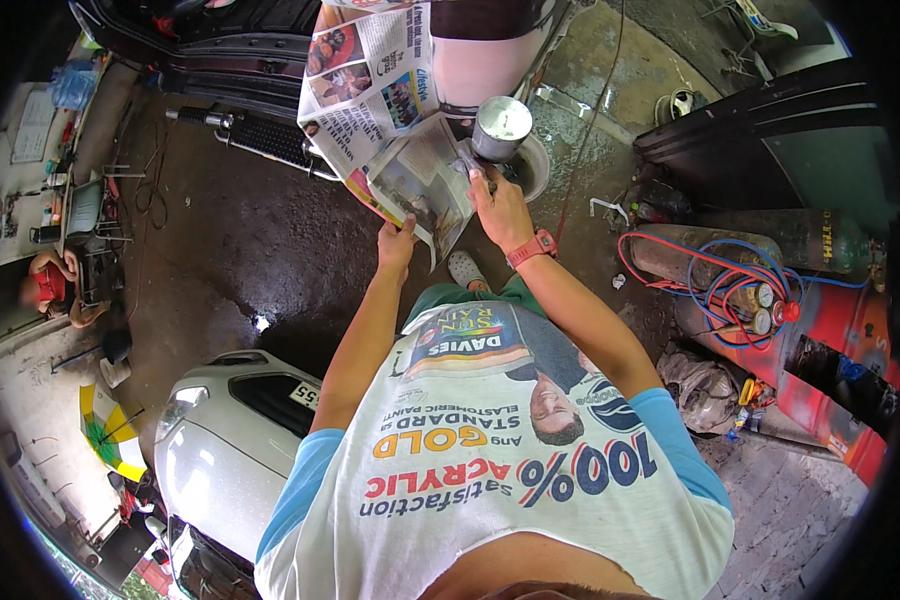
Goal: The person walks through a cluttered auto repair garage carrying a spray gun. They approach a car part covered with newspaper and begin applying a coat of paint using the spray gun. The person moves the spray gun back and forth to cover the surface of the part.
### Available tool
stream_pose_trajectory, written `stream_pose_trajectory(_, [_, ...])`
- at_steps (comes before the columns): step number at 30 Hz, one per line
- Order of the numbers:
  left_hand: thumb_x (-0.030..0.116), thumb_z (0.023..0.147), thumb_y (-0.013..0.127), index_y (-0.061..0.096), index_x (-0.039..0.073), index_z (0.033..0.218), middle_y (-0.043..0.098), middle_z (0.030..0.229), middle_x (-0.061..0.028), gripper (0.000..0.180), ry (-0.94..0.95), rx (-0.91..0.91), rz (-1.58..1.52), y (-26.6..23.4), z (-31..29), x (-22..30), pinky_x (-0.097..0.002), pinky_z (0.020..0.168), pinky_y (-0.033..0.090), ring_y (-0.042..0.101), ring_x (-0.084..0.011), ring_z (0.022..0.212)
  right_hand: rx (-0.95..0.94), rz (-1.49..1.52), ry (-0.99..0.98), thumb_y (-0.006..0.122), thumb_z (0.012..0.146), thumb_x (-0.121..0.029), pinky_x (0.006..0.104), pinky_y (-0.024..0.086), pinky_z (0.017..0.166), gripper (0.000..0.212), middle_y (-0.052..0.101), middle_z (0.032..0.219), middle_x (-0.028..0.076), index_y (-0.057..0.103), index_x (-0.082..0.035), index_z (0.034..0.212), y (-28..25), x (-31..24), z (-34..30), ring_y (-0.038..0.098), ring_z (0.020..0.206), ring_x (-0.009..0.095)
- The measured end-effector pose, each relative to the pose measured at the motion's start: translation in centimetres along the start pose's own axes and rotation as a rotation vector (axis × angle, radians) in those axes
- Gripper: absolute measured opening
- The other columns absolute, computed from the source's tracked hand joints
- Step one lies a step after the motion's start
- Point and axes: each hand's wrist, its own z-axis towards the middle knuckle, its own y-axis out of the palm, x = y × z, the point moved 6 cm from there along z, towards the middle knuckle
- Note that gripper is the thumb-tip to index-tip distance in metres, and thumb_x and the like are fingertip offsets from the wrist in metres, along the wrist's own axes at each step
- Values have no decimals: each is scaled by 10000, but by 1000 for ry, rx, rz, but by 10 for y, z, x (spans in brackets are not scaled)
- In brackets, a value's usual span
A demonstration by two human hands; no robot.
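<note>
Head view: your left hand (397, 245) was closed on the lower edge of the newspaper (365, 140), which spread in front of you, alongside a pale panel (480, 70). Your right hand (503, 212) had its fingers curled at the paper's right edge, by a small grey item (467, 158); couldn't tell which it gripped. A metal cup (495, 150) of white material sat just past those fingers, over a pale round container (540, 170); its support was unclear.

Main risk, as judged: a sharp pull between your hands could rip the thin sheet. A right knuckle swinging outward could tip the cup and splash the paper. Letting the loose lower edge drop could dirty it on the wet-looking floor (240, 200).
</note>
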Motion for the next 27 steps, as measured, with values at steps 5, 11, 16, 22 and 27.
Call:
stream_pose_trajectory(5, [257,1043,636,584,34,1315,660,1255,-68,356,-10,-12,-11,2,-6,6,-369,928,522,626,-187,1103,-40,28,58,509,1038,-418,552,516,803,486,676,945,348,676,20,1170,-1,-12,-3,645,936,537])
stream_pose_trajectory(11, [262,1040,639,589,6,1305,672,1224,-83,371,22,-10,-2,3,-8,8,-372,911,547,645,-195,1084,-81,52,7,515,1037,-421,539,517,822,494,683,933,341,673,17,1203,2,-27,-8,646,940,534])
stream_pose_trajectory(16, [259,1029,651,627,-36,1222,713,1082,-100,353,109,15,114,4,-9,14,-334,816,586,694,-184,943,-147,48,21,526,1039,-431,501,538,789,507,708,875,299,659,11,1248,11,-26,-8,689,872,487])
stream_pose_trajectory(22, [225,1027,651,640,-36,1135,718,984,-91,283,161,54,169,4,-6,10,-323,786,584,701,-172,850,-196,254,93,514,1056,-484,347,528,594,538,690,715,95,680,17,1158,14,-39,-5,646,584,176])
stream_pose_trajectory(27, [212,1029,645,642,-38,1121,719,971,-92,266,173,47,130,6,-8,12,-319,764,583,705,-167,841,-101,152,44,509,1058,-477,362,536,600,531,691,710,109,675,20,1149,15,-26,9,660,583,202])
